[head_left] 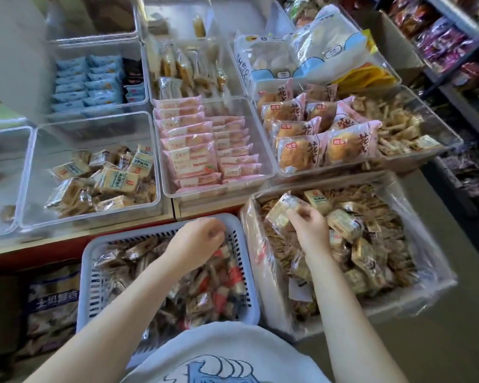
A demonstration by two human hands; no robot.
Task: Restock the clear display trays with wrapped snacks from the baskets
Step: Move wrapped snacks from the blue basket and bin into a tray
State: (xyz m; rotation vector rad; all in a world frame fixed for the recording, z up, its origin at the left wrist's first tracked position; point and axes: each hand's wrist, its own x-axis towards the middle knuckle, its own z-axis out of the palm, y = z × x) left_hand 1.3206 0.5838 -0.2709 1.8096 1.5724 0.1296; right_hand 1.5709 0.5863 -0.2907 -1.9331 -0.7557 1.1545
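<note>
Our left hand (198,241) reaches down into the slotted basket (244,272), its fingers curled among the wrapped snacks; we cannot tell whether they hold one. Our right hand (310,225) hovers over the plastic-lined box (415,297), fingers pinching one pale wrapped snack (281,210) lifted just above the heap. The wrappers carry writing too blurred to read. Beyond, on the counter (75,236), clear trays stand in rows; the nearest tray (94,214) is part filled with similar packets.

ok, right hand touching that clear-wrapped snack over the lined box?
Touching. Head view: the right hand pinches the wrapped snack at its edge, above the lined box.
</note>
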